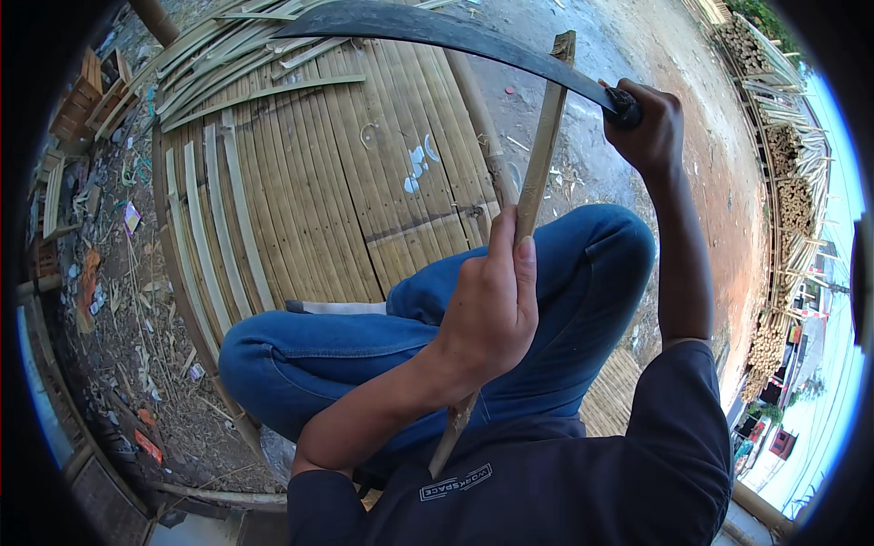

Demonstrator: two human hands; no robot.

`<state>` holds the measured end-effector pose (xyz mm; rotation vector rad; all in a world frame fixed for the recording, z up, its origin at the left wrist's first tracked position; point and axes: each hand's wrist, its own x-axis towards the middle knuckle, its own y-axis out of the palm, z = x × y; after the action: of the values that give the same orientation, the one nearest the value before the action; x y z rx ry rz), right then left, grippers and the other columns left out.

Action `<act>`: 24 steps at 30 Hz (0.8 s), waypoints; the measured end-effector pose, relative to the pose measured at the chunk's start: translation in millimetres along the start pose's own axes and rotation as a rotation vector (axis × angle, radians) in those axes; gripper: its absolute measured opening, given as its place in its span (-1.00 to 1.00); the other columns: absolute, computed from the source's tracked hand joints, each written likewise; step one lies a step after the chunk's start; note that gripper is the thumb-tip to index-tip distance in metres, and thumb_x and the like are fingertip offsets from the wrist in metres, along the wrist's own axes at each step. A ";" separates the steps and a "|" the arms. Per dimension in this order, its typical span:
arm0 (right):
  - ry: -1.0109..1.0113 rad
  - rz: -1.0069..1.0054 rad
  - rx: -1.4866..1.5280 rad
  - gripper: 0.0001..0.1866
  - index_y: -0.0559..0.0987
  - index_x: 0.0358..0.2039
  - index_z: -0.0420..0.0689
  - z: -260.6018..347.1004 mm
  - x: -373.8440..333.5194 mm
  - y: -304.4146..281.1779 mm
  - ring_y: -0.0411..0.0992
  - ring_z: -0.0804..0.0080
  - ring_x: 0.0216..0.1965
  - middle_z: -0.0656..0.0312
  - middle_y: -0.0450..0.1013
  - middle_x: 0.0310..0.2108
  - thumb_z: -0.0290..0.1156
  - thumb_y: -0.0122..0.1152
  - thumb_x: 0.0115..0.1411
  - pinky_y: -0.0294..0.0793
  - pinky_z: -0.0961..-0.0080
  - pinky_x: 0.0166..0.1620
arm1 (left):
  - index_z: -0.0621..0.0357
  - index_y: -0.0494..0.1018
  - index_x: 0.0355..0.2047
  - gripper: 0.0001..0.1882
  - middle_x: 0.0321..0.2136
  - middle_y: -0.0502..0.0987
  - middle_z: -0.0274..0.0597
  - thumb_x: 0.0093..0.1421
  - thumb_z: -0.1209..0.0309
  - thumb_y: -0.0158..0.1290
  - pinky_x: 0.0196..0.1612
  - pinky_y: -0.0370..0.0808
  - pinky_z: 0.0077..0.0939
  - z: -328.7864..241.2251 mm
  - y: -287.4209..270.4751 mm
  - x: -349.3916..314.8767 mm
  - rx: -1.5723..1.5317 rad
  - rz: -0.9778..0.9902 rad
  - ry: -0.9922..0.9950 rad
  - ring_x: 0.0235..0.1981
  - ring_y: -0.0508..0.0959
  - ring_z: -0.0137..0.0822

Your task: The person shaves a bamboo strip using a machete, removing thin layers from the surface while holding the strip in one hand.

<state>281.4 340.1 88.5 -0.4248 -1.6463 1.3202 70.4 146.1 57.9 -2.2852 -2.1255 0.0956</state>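
Note:
My right hand [648,127] is closed round the dark handle of a machete [428,27], up at the right. Its long, curved dark blade reaches leftward and passes across the upper part of a bamboo strip [543,136]. Whether the blade touches the strip I cannot tell. In front of my chest my left hand [487,309] grips that strip lower down, fingers wrapped round it. The strip stands steeply tilted, its top end leaning right and its lower end coming out below my hand near my shirt. My crossed legs in blue jeans lie under my arms.
I sit on a bamboo-slat platform [309,182]. Split strips [218,82] are heaped at its far left corner, and several pale strips [228,209] lie along its left side. Wooden crates [77,105] and litter are on the ground at left. Bundled bamboo [790,182] lines the far right.

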 end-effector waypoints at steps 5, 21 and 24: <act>0.026 -0.008 0.022 -0.86 0.55 -0.56 -0.09 -6.8 0.2 5.7 0.45 0.03 -0.58 0.05 0.43 -0.65 -0.39 0.36 -0.12 0.42 0.27 -0.48 | 0.62 0.17 0.13 -0.56 -0.77 0.39 0.14 0.45 0.39 -0.24 -0.63 0.35 -0.16 3.2 0.8 0.5 -0.002 0.010 0.010 -0.72 0.52 0.04; 0.586 -0.072 -0.213 -0.68 0.69 -0.43 -0.09 -102.8 -15.5 50.6 0.58 -0.02 -0.42 -0.04 0.56 -0.54 -0.08 0.24 0.12 0.54 0.16 -0.29 | 0.22 0.31 0.07 -0.58 -0.65 0.14 -0.46 0.50 0.14 -0.32 -0.58 0.19 -0.64 29.9 15.8 12.8 -0.236 -0.008 -0.142 -0.65 0.19 -0.63; 0.690 -0.102 -0.012 -0.64 0.67 -0.48 -0.17 -90.0 -26.8 44.9 0.56 0.08 -0.51 -0.01 0.53 -0.61 -0.08 0.34 0.09 0.50 0.22 -0.34 | 0.14 0.29 0.09 -0.58 -0.65 0.08 -0.49 0.50 0.10 -0.34 -0.65 0.06 -0.69 32.3 10.6 16.2 -0.431 0.051 -0.220 -0.69 0.08 -0.67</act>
<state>356.4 386.7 33.3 -0.7015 -1.0785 0.9385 80.3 160.6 24.6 -2.6730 -2.3914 -0.1304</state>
